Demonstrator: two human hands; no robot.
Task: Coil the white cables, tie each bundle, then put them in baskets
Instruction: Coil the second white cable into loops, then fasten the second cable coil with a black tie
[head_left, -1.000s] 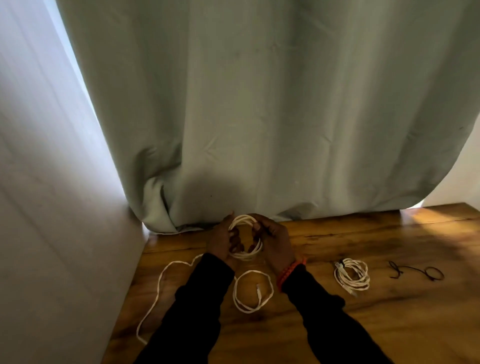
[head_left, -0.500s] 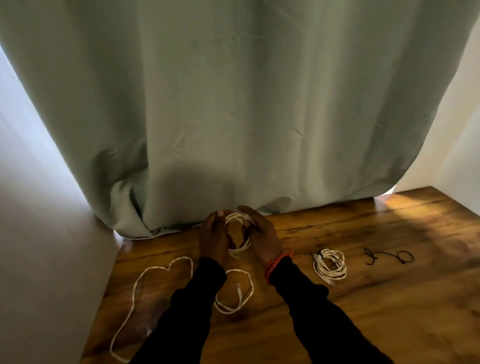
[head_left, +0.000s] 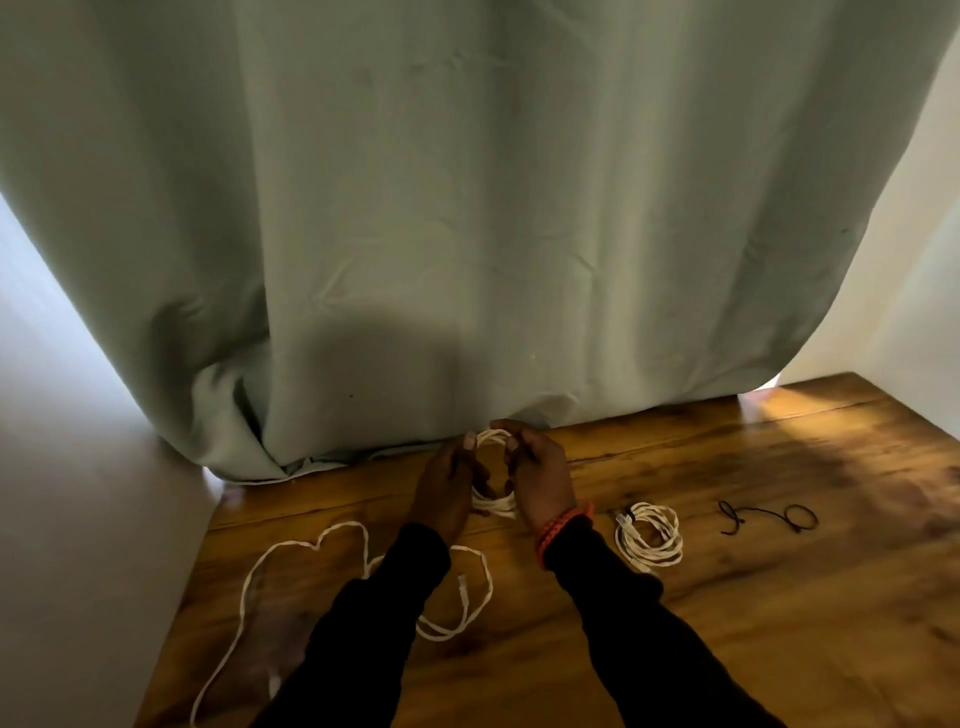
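Both hands hold a small coil of white cable (head_left: 494, 503) upright above the wooden table (head_left: 779, 597), close to the curtain. My left hand (head_left: 449, 488) grips the coil's left side and my right hand (head_left: 537, 475) grips its right side. The cable's loose remainder (head_left: 291, 551) trails in wide loops over the table to the left and under my forearms, and its plug end (head_left: 464, 587) lies between my arms. A second white cable, coiled into a bundle (head_left: 649, 535), lies flat to the right of my right wrist.
A thin dark tie (head_left: 766, 517) lies on the table right of the coiled bundle. A pale green curtain (head_left: 467, 234) hangs down to the table's far edge. A light wall (head_left: 78, 519) borders the table on the left. No basket is in view.
The camera view has swung a little to the right and down. The hands still hold the coil, and the loose cable on the left lies in a slightly different loop.
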